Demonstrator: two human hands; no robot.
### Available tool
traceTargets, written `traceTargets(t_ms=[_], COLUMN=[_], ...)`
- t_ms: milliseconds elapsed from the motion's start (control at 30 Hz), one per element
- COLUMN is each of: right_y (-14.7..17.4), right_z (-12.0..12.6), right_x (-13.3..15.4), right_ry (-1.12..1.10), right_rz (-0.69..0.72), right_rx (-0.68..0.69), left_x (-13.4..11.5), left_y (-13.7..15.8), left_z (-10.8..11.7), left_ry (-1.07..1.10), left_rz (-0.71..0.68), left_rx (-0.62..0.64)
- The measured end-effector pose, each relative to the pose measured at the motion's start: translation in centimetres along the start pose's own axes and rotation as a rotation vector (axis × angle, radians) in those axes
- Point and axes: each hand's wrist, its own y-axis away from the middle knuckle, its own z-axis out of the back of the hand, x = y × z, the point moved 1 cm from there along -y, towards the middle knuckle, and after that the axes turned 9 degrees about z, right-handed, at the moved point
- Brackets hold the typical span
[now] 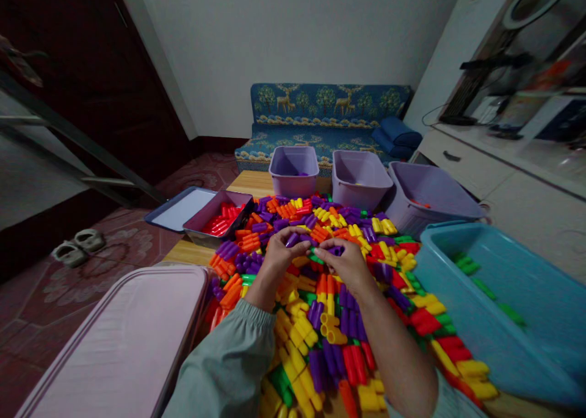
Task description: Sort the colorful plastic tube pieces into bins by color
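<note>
Spreading toward the near edge of the table [249,183], loose blocks [300,369] lie crowded. Above mid-table, the left hand [280,253] narrowly pinches a purple piece [292,240], its long axis seeming to run toward the right hand [347,262], which bunches at a green piece [315,257], grip unclear. A teal bin [458,302] lines the right edge, a tin [208,241] the left; three tubs [359,195] stand far.
</note>
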Motion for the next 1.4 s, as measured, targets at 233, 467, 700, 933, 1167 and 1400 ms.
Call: traceTargets(t_ms=[233,467,700,933,1167,1400], right_y=[-1.0,-2.5,-0.7,1.5,1.3,0.7], right_z=[3.1,4.1,0.5,-1.5,-1.3,-0.5], right_x=[-0.2,-2.7,0.0,3.8,3.9,3.2], right_ry=[0.192,0.290,-0.370,-0.596,-0.692,-0.574], right_rz=[0.089,0.256,0.022,0.099,0.098,0.178], right_rx=[-0.126,-0.383,-0.169,0.028,0.094,0.044], left_x=[-0.5,-1.5,-2.2,-2.3,-1.9,-2.2], left_y=[-0.6,-0.2,1.2,1.5,1.3,1.6], left_z=[1.3,0.7,-1.9,-2.2,-1.7,-1.9], left_ry=[0.038,-0.277,0.179,0.493,0.559,0.645], left_rz=[-0.126,-0.287,0.153,0.452,0.550,0.537], left_rx=[-0.248,-0.267,-0.090,0.091,0.086,0.063])
